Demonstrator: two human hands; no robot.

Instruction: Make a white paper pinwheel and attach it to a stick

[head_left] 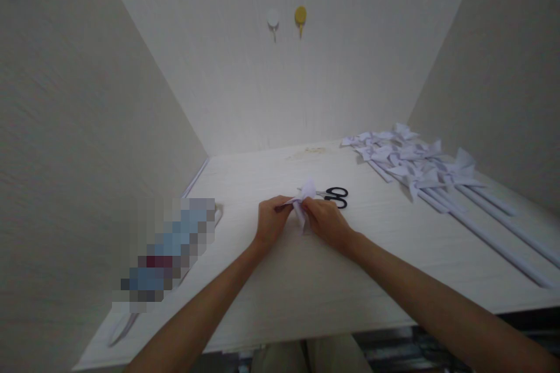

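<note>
Both hands meet over the middle of a pale wooden table [306, 280]. My left hand [271, 221] and my right hand [326, 222] pinch a small folded piece of white paper [304, 198] between their fingertips. The paper has pointed flaps that stick up and down, like a pinwheel head. Both hands are closed on it. Black-handled scissors [335, 196] lie just behind the paper and my right hand, touching neither.
Several finished white paper pinwheels [406, 157] on long white sticks [490, 233] lie at the right of the table. A blurred-out object [168, 250] lies at the left edge. Two hooks, white [273, 20] and yellow [300, 16], hang on the back wall.
</note>
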